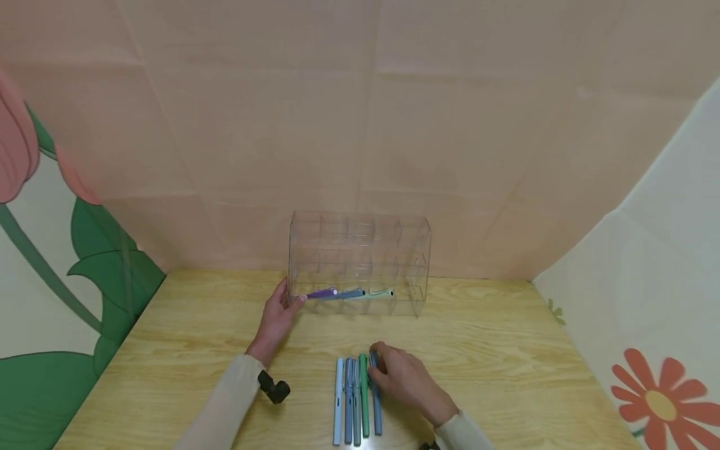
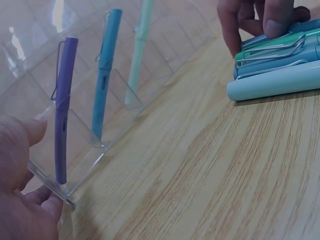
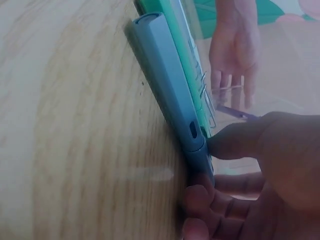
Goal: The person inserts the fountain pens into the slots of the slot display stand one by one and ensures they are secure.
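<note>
A clear acrylic organizer (image 1: pixel 360 247) stands at the back of the wooden table. Its bottom row holds a purple pen (image 1: pixel 322 292), a blue pen (image 1: pixel 351 294) and a mint pen (image 1: pixel 382 292). My left hand (image 1: pixel 289 301) rests with straight fingers against the organizer's left wall (image 2: pixel 85 165), beside the purple pen (image 2: pixel 62 115). Several pens lie side by side near the front edge, from a light blue pen (image 1: pixel 338 400) to a green pen (image 1: pixel 364 390). My right hand (image 1: pixel 375 364) pinches the rightmost, darker blue pen (image 3: pixel 170 85) of that row between thumb and fingers.
A peach backdrop closes the back of the table (image 1: pixel 506 350). Panels with leaf and flower prints stand to the left and right. A black wrist mount (image 1: pixel 274 387) sits on my left forearm. Bare wood lies between the organizer and the pen row.
</note>
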